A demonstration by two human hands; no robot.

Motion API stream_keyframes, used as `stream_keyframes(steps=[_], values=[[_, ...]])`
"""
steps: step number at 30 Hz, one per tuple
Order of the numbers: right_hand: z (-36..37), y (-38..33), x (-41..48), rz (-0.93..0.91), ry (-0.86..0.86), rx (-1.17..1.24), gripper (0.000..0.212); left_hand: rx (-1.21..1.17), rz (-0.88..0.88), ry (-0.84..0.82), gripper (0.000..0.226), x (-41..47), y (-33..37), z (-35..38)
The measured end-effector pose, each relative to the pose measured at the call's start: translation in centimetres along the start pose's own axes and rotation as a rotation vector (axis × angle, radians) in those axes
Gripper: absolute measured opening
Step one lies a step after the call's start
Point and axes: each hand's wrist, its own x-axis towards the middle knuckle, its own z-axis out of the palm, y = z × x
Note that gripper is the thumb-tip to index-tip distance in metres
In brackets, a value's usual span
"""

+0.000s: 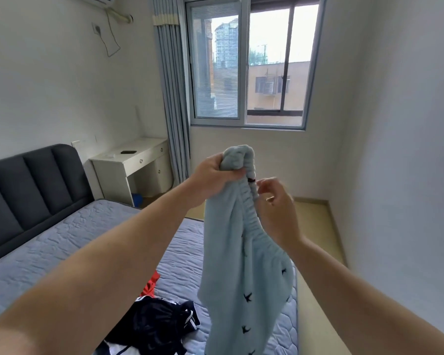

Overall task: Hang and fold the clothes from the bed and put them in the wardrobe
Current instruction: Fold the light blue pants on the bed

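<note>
Soft daylight from the window fills the room evenly; shadows are faint. The sky outside is overexposed. Wide-angle distortion bends the edges, and detail is slightly soft.

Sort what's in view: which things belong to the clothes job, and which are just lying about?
Job: light blue garment, gripped by the left hand and pinched by the right hand; black-and-white garment and red garment on the bed.
Lying about: phone on the white desk; curtain.
</note>
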Motion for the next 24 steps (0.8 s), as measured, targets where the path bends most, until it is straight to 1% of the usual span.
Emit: stream_keyframes(steps=[1, 3, 4, 5, 6, 8, 9, 10, 11, 12, 14, 15, 16, 17, 18, 19, 21, 24], values=[[0.1, 1.0, -0.2, 0.046, -0.114, -0.001, 0.023, -0.063, -0.005, 0.007, 0.031, 0.1, 0.4, -0.2], [0.2, 2.3, -0.9, 0.239, -0.408, 0.073, 0.036, -0.160, -0.005, 0.000, 0.033, 0.2, 1.3, -0.8], [0.2, 2.9, -1.3, 0.343, -0.520, 0.082, 0.040, -0.186, 0.002, -0.009, 0.034, 0.2, 1.8, -1.2], [0.2, 3.5, -1.6, 0.411, -0.588, 0.040, 0.042, -0.199, 0.010, -0.013, 0.035, 0.3, 2.3, -1.7], [0.2, 4.1, -1.6, 0.427, -0.641, -0.075, 0.045, -0.200, 0.020, -0.004, 0.035, 0.3, 2.7, -2.2], [0.0, 5.0, -1.1, 0.386, -0.784, -0.450, 0.059, -0.182, 0.041, 0.071, 0.036, 0.4, 3.3, -3.7], [-0.2, 5.2, -0.5, 0.346, -0.825, -0.640, 0.060, -0.169, 0.050, 0.134, 0.034, 0.5, 3.5, -4.6], [-0.4, 5.3, 0.3, 0.301, -0.820, -0.781, 0.055, -0.156, 0.056, 0.209, 0.030, 0.6, 3.7, -5.5], [-0.8, 5.1, 1.3, 0.273, -0.782, -0.861, 0.047, -0.137, 0.064, 0.295, 0.025, 0.8, 3.8, -6.4], [-1.3, 4.9, 2.5, 0.259, -0.733, -0.895, 0.039, -0.101, 0.068, 0.390, 0.022, 0.9, 3.8, -7.3], [-2.5, 3.8, 5.8, 0.219, -0.595, -0.866, 0.024, 0.014, 0.059, 0.574, 0.024, 1.4, 3.5, -9.1], [-3.1, 2.9, 7.9, 0.186, -0.518, -0.826, 0.022, 0.070, 0.043, 0.647, 0.026, 1.6, 3.4, -10.1], [-3.7, 1.8, 9.9, 0.137, -0.442, -0.799, 0.026, 0.121, 0.029, 0.705, 0.027, 1.9, 3.4, -11.1], [-4.1, 0.5, 11.7, 0.077, -0.387, -0.799, 0.030, 0.168, 0.023, 0.748, 0.028, 2.2, 3.5, -12.1], [-4.5, -0.8, 13.4, 0.006, -0.368, -0.827, 0.031, 0.208, 0.027, 0.773, 0.027, 2.3, 3.7, -13.1], [-5.0, -2.2, 14.8, -0.068, -0.397, -0.893, 0.031, 0.240, 0.043, 0.784, 0.025, 2.5, 3.9, -14.0], [-6.0, -4.8, 16.9, -0.177, -0.518, -1.068, 0.032, 0.306, 0.095, 0.790, 0.016, 2.7, 4.4, -15.6], [-7.8, -7.0, 18.8, -0.231, -0.574, -1.143, 0.035, 0.442, 0.112, 0.764, 0.007, 2.6, 4.3, -17.1]])
